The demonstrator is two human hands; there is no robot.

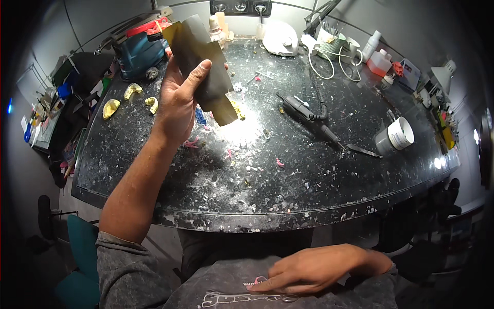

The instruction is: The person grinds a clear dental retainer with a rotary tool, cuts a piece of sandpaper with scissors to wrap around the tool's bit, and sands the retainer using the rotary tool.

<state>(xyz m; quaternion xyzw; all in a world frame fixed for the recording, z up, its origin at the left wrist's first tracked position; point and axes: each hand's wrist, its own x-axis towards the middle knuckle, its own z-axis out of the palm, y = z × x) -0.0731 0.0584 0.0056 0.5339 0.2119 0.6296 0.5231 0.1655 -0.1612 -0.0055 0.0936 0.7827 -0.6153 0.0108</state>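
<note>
My left hand is raised over the left part of the dark bench, its thumb pressed on the face of a thin, stiff-looking sheet. The sheet is grey to olive, glossy, with stepped edges; whether it is one piece or several overlapping ones I cannot tell. Most of the fingers are hidden behind it. Low in the picture, my right hand lies against my grey shirt, index finger stretched out. By that fingertip shows a small pink loop, perhaps a loose scrap or part of the shirt's print.
Yellowish dental casts lie left of my forearm. A black handpiece with coiled cord, a knife and a tipped white tub are at the right. White dust and pink scraps litter the bench.
</note>
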